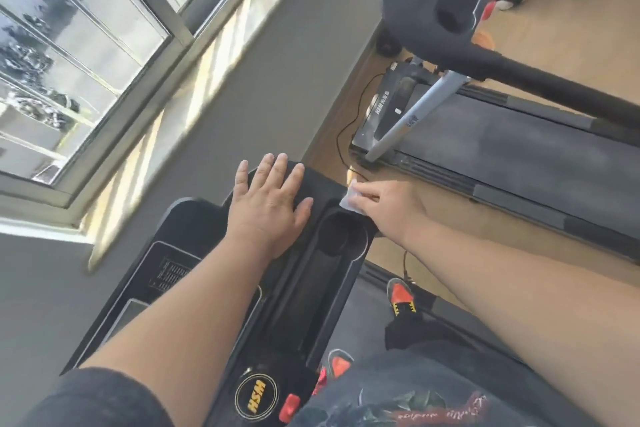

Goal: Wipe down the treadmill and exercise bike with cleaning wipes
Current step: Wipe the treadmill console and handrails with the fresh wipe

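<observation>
The person stands on the treadmill belt facing its black console point(242, 288), both arms stretched forward. The left hand point(268, 201) lies flat on the top of the console, fingers point(277, 166) straight and spread, gripping nothing; it seems placed there to brace the body and steady the panel while the other hand works. The right hand point(391, 208) presses a small white cleaning wipe point(349, 201) against the console's far right corner, its fingers laid over the wipe and pinning it down; how far they curl around it cannot be told. The wipe sits just beyond the round cup holder point(341, 232), which lies between the two hands. Holding the wipe under the fingers rather than bunched in a fist spreads it over the plastic, which suits wiping an edge. A second treadmill point(519, 156) stands well beyond the right fingers, across the wooden floor point(571, 45). No exercise bike can be clearly made out, so the task looks to be at an early stage.
</observation>
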